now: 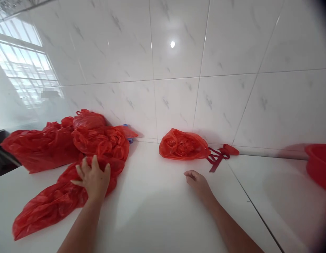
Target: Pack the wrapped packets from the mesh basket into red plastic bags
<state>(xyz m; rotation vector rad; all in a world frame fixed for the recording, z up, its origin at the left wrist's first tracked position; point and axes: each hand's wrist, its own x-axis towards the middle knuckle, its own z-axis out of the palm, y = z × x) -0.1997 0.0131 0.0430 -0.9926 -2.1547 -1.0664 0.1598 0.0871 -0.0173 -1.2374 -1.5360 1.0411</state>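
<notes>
My left hand (95,179) rests with spread fingers on a long, crumpled red plastic bag (51,205), which stretches toward the front left of the white table (152,214). The fingertips lie on top of the plastic rather than closing round it. Over the bare tabletop, my right hand (198,182) has its fingers curled in, and nothing shows in them. A bunched red plastic bag (182,144) lies just beyond it, close to the wall. Beside that bag are a dark red ribbon (215,161) and a small red object (230,149) of unclear kind.
Several more full red bags (49,146) are heaped at the back left. A small blue-marked item (130,140), partly hidden, pokes out behind them. Along the back runs a tiled wall (175,102). A red basin (320,167) stands at the right edge, past a table seam.
</notes>
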